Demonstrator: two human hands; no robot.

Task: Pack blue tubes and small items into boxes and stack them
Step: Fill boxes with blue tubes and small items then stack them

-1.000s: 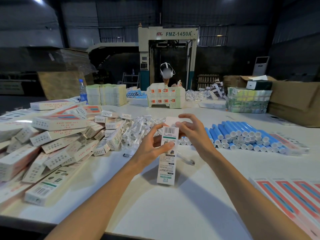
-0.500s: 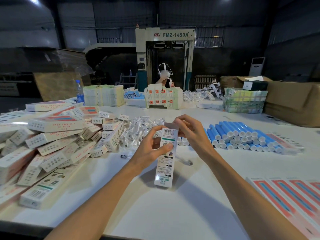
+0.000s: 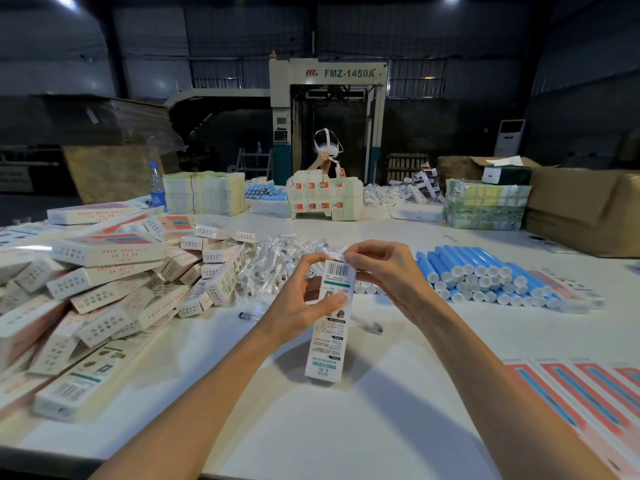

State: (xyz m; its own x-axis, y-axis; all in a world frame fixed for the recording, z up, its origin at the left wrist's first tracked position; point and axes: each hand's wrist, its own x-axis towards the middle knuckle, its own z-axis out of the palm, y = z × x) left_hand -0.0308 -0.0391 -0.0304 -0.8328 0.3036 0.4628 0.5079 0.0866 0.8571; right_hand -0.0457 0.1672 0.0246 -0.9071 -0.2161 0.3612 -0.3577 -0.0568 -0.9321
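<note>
Nearest, flat red-and-blue printed cartons [image 3: 571, 386] lie on the white surface [image 3: 311, 434], right of the right hand and closer in. The left hand [image 3: 301, 306] grips a tall white printed carton box [image 3: 327, 341] round its upper half, thumb across the front. The box is nearly upright, barcode end on top. The right hand [image 3: 388, 271] pinches the small white top flap [image 3: 336, 255] at that end. Left of the left hand sprawls a heap of closed white boxes [image 3: 104, 289]. Just beyond both hands lies a pile of clear-wrapped small items [image 3: 273, 265]. Right of the right hand, blue plastic tubes with white caps [image 3: 485, 275] lie stacked in rows. Farther off, another person [image 3: 327, 157] sits across the surface.
</note>
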